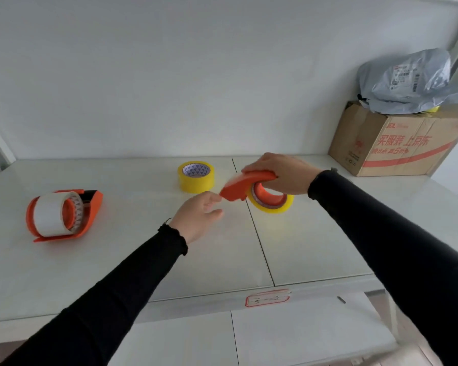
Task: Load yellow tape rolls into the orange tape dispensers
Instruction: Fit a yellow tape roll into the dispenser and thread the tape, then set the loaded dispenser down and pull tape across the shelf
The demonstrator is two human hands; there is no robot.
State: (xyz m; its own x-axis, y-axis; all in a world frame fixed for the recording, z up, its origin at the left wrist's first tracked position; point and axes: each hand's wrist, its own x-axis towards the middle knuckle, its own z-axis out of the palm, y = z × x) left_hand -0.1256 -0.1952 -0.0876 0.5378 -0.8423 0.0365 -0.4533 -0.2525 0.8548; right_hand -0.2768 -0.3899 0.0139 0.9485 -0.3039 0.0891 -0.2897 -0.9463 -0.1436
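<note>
Two orange tape dispensers show: one lying on the white shelf (pixel 117 260) at left (pixel 64 215) holding a whitish roll, the other (pixel 245 186) clenched in the right hand (pixel 280 173), a yellow tape roll (pixel 273 203) seated on it. Another yellow roll (pixel 195 177) stands behind. The left hand (pixel 198 217), fingers loose, touches the held dispenser's tip.

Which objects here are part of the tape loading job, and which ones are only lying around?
Part of the job:
- orange dispenser held by the right hand, yellow roll in it
- loose yellow roll
- second orange dispenser holding a whitish roll
- left hand, open near the held dispenser's tip

Only lying around:
- cardboard box
- grey parcel bag
- red-edged label
</note>
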